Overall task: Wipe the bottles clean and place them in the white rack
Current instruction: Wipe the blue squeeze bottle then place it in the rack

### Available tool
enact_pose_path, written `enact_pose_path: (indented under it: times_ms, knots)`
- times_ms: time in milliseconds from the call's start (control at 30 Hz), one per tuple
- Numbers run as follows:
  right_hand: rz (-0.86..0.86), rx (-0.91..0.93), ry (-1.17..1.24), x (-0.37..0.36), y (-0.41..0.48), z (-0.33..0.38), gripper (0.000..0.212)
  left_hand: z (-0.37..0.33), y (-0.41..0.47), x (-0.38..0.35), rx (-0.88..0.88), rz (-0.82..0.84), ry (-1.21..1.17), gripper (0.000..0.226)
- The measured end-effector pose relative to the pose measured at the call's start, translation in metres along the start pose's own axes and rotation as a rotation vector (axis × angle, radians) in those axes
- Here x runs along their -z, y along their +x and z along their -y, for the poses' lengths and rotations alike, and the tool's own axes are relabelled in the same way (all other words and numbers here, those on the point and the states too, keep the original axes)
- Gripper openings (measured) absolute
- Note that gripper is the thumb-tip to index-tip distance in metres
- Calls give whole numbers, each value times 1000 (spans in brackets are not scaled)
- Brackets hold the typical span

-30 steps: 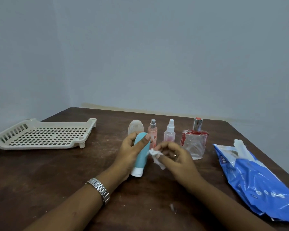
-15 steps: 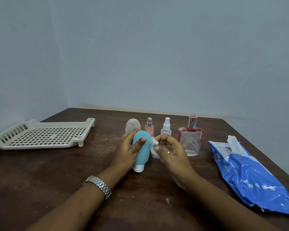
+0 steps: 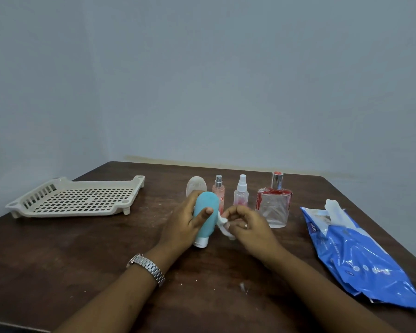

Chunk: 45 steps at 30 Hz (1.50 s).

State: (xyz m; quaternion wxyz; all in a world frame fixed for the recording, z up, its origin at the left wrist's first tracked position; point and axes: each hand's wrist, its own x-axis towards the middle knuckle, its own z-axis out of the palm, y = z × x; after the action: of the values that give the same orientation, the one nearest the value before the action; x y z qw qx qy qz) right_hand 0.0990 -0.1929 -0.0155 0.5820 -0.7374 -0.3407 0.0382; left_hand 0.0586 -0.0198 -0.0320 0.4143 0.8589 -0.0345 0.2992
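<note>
While left hand (image 3: 183, 227) grips teal bottle (image 3: 208, 201), white cap down, right hand (image 3: 249, 228) pinches crumpled white wipe (image 3: 222, 223).

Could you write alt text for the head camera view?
A left hand grips a teal bottle, cap down, at a dark table, while the right hand pinches a white wipe beside it. A white rack sits at left.

This looks like a plain room in a home. A scuffed dark wooden table (image 3: 58, 260) sits in a corner of bare blue-grey walls (image 3: 226, 80). It carries personal toiletries (a glass perfume bottle (image 3: 274, 207), a pink spray bottle (image 3: 218, 191), a clear spray bottle (image 3: 241, 195)) and a blue pack of wet wipes (image 3: 360, 255).
</note>
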Motion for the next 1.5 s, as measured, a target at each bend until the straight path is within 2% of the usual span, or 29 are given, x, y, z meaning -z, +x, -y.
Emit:
enact_pose_path:
  times_ms: [100,167,233,333,433,533,600,667,800,1000,1267,1500]
  knots:
    - [-132,34,103,0,1,5,12,-18,-14,7,76,230,113,85]
    - [-159,71,112,-3,3,9,14,-23,-25,6,86,304,141,110]
    - [-163,115,103,-8,5,13,15,-22,-31,3,94,240,153,121]
    - [-256,237,-48,-17,10,20,19,-26,-31,2,111,147,86,115]
    - [-354,388,-279,-26,11,26,25,-30,-33,5,127,164,76,113]
    - [-338,469,-386,-32,8,28,27,-28,-36,11,154,159,63,109]
    - [-253,509,-440,-33,4,27,30,-24,-38,18,177,137,33,103]
    - [-117,503,-489,-36,1,26,30,-19,-39,28,213,99,-16,96]
    - [96,323,-470,-43,4,36,25,-6,-36,57,262,-35,-23,86]
    - [142,250,-302,-79,23,45,22,18,-39,123,319,-273,69,86]
    - [189,211,-153,-167,57,48,13,69,-61,224,435,-610,158,85]
    - [208,266,-163,-240,80,54,18,107,-54,262,538,-844,186,78]
